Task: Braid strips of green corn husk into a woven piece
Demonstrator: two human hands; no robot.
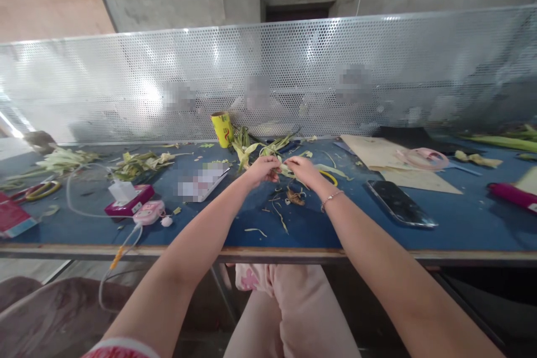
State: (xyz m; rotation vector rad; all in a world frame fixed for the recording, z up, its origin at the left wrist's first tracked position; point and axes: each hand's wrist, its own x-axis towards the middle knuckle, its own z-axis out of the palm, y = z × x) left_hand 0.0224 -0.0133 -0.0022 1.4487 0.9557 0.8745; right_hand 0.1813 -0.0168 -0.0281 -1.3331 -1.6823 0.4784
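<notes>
Over the middle of the blue table, my left hand [264, 169] and my right hand [302, 170] are close together, with fingers pinched. Pale green plant matter shows between and behind them, but what the fingertips grip is too small to make out. Just beyond lies a loose heap of green leaves and stalks [245, 151]. A yellow ring-shaped handle [328, 178] pokes out beside my right hand. On the table below my hands are a brown withered leaf [295, 197] and thin plant scraps [280, 218].
A yellow roll [221, 129] stands by the perforated metal screen [251, 56]. Left are a phone-like slab [205, 182], a purple power block [130, 201] with cables and leaf piles [140, 165]. Right are a dark phone [400, 204], cardboard [373, 151] and a pink tape roll [423, 159].
</notes>
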